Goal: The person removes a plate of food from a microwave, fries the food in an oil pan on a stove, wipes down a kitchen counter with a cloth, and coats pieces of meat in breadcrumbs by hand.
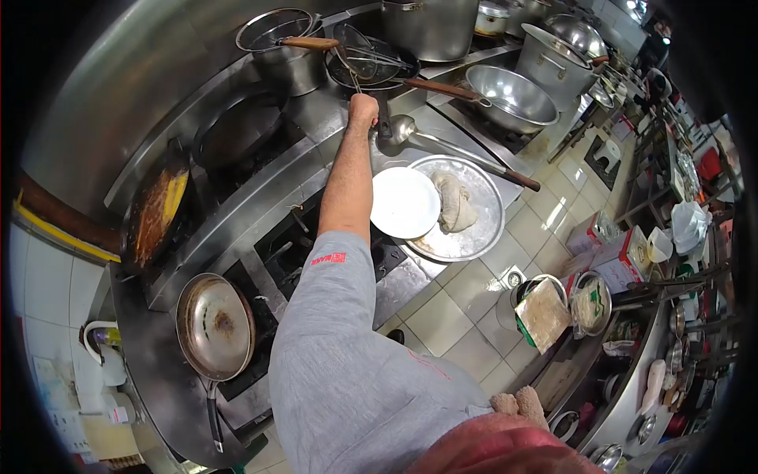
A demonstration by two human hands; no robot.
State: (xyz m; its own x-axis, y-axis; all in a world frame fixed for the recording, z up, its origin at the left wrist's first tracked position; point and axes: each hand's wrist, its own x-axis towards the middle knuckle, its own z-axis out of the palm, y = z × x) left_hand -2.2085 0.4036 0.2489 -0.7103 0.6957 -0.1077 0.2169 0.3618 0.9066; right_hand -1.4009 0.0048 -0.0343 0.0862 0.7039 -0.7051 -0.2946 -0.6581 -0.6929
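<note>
My left hand point(363, 110) reaches far forward, its fingers closed round the thin metal handle point(356, 81) of a utensil. That utensil's head lies among dark mesh and wires over a black pan, so its kind is unclear. Just nearer than the hand, a steel ladle point(403, 129) with a long handle rests on the counter. A white plate point(405, 203) overlaps the left side of a round metal tray point(491, 229). On the tray lies a pale, crumpled lump point(456, 207), perhaps cloth. My right hand is not in view.
A frying pan point(215, 325) stands on the stove at lower left. Dark pans point(241, 130) line the back. A wooden-handled wok point(513, 95) and large pots point(430, 28) stand at the far end. On the tiled floor, right, are a bin point(505, 304) and boxes point(620, 261).
</note>
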